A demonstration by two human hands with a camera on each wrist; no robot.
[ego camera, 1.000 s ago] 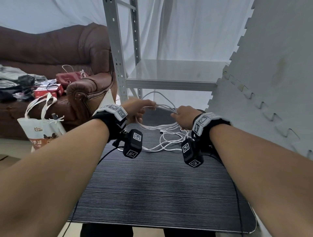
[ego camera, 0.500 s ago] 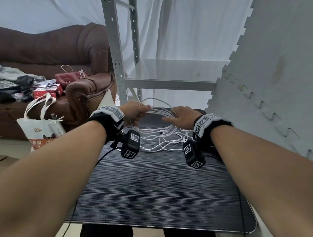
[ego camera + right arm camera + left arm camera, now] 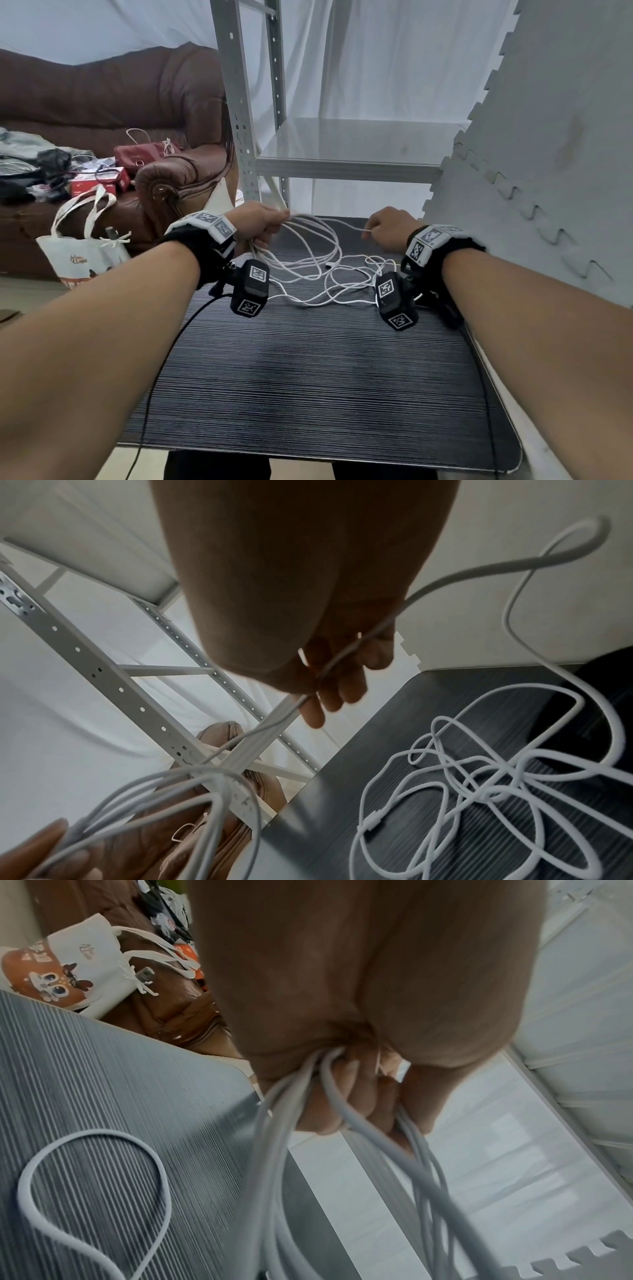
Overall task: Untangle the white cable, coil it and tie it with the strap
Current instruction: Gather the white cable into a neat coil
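Hands have drawn apart, stretching one strand of white cable [image 3: 329, 236] between them.
Left hand [image 3: 255, 222] fists several loops; right hand [image 3: 390, 228] pinches that strand, loose tangle on the table [image 3: 308, 377].

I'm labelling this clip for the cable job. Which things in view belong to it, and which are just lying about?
In use: white cable, left hand, right hand, table.
Lying about: tote bag, red handbag, sofa, metal shelf.

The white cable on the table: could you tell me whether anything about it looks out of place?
Part of the white cable lies in a loose tangle on the table, while the left hand grips gathered loops and the right hand pinches one strand.
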